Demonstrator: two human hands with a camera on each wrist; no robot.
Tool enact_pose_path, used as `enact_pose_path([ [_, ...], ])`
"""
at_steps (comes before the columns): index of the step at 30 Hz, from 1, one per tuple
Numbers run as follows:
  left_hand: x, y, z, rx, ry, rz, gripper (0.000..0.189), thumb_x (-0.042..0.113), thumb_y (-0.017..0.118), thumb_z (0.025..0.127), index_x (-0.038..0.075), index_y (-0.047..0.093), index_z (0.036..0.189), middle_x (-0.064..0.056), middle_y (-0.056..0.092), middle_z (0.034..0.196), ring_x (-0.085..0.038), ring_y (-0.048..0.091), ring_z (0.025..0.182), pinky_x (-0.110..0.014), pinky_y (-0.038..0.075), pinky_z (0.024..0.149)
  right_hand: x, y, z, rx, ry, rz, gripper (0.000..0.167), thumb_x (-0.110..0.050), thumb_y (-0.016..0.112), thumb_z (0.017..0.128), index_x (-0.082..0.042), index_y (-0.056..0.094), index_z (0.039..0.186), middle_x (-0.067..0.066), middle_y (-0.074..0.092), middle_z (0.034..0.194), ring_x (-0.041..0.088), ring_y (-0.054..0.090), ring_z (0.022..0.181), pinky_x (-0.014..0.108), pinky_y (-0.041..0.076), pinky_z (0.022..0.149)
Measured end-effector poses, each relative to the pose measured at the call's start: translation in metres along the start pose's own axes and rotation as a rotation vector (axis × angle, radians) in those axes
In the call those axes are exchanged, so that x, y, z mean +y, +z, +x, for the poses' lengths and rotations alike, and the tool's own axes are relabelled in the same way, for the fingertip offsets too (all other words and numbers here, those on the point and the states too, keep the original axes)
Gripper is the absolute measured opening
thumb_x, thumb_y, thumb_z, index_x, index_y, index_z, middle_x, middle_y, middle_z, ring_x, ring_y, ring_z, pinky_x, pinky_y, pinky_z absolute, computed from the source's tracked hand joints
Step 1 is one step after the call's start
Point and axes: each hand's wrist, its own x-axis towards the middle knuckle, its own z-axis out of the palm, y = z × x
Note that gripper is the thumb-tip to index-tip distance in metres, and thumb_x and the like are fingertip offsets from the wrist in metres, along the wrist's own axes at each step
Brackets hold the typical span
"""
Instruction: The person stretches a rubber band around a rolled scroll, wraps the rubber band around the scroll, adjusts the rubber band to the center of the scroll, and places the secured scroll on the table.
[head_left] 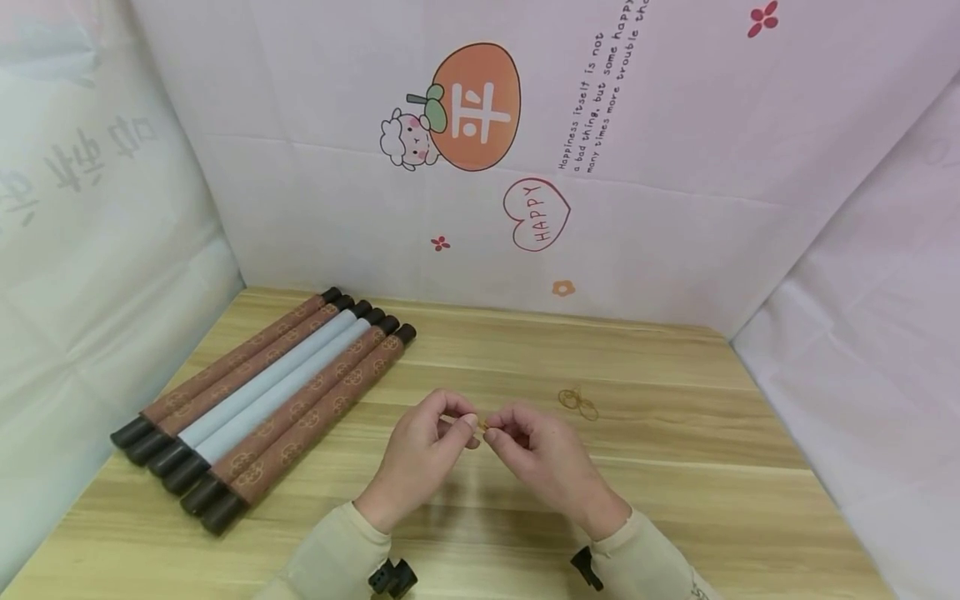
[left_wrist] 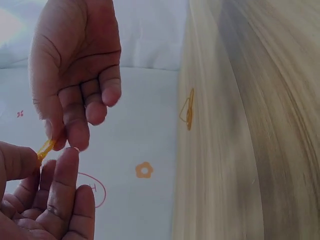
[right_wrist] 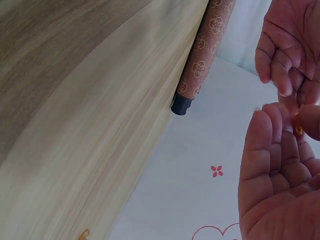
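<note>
A small yellow-orange rubber band (head_left: 483, 426) is between my two hands over the middle of the table. My left hand (head_left: 422, 450) pinches one end of it with thumb and forefinger. From the other side, the thumb and forefinger of my right hand (head_left: 553, 457) pinch it too. In the left wrist view the rubber band (left_wrist: 46, 149) looks bunched into a short strand. Fingers hide much of the band (right_wrist: 298, 125) in the right wrist view. Loose rubber bands (head_left: 578, 404) lie on the table beyond my right hand.
Several long rolls with black end caps lie side by side at the left, some brown patterned (head_left: 330, 402), others light blue (head_left: 279, 379). They rest on a wood-grain table (head_left: 675, 467). A printed white cloth (head_left: 315, 192) hangs behind, with cloth on both sides.
</note>
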Motion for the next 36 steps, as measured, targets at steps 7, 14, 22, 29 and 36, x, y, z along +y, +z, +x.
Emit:
enact_pose_path([
  [7, 0.0, 0.001, -0.001, -0.032, 0.011, 0.0, 0.015, 0.017, 0.062, 0.105, 0.013, 0.067, 0.118, -0.003, 0.073, 0.101, -0.009, 0.073, 0.079, -0.027, 0.059, 0.075, 0.001, 0.0, -0.001, -0.006, 0.049, -0.005, 0.012, -0.021, 0.068, 0.102, -0.014, 0.075, 0.108, -0.005, 0.074, 0.092, 0.005, 0.061, 0.072, 0.024, 0.054, 0.064],
  [14, -0.001, 0.002, -0.001, -0.044, 0.04, 0.068, 0.013, 0.023, 0.062, 0.105, 0.016, 0.066, 0.115, 0.006, 0.071, 0.094, -0.006, 0.07, 0.081, -0.026, 0.057, 0.076, -0.001, 0.0, 0.0, -0.009, 0.053, 0.019, 0.006, -0.022, 0.07, 0.1, -0.018, 0.074, 0.101, -0.006, 0.074, 0.092, 0.005, 0.068, 0.079, 0.025, 0.058, 0.07],
  [22, -0.001, 0.0, 0.0, -0.094, -0.003, -0.039, 0.023, 0.033, 0.073, 0.098, 0.016, 0.07, 0.114, 0.002, 0.072, 0.1, -0.012, 0.07, 0.085, -0.027, 0.058, 0.077, 0.0, -0.002, -0.001, -0.031, 0.087, 0.156, 0.008, -0.02, 0.071, 0.1, -0.012, 0.073, 0.101, 0.002, 0.074, 0.098, 0.011, 0.067, 0.081, 0.027, 0.059, 0.07],
  [29, 0.0, -0.004, 0.0, -0.12, 0.0, -0.062, 0.018, 0.024, 0.072, 0.099, 0.013, 0.071, 0.113, 0.002, 0.071, 0.095, -0.014, 0.069, 0.084, -0.027, 0.059, 0.075, -0.001, -0.009, -0.002, -0.086, 0.235, 0.339, 0.019, -0.028, 0.07, 0.101, -0.01, 0.072, 0.106, 0.008, 0.07, 0.102, 0.019, 0.067, 0.088, 0.035, 0.062, 0.073],
  [36, 0.002, -0.004, -0.001, -0.161, 0.055, 0.033, 0.016, 0.022, 0.072, 0.098, 0.016, 0.073, 0.113, 0.006, 0.07, 0.092, -0.009, 0.067, 0.08, -0.026, 0.059, 0.074, -0.004, -0.011, -0.001, -0.084, 0.274, 0.412, 0.026, -0.027, 0.066, 0.103, -0.001, 0.067, 0.11, 0.011, 0.068, 0.104, 0.022, 0.068, 0.094, 0.036, 0.062, 0.077],
])
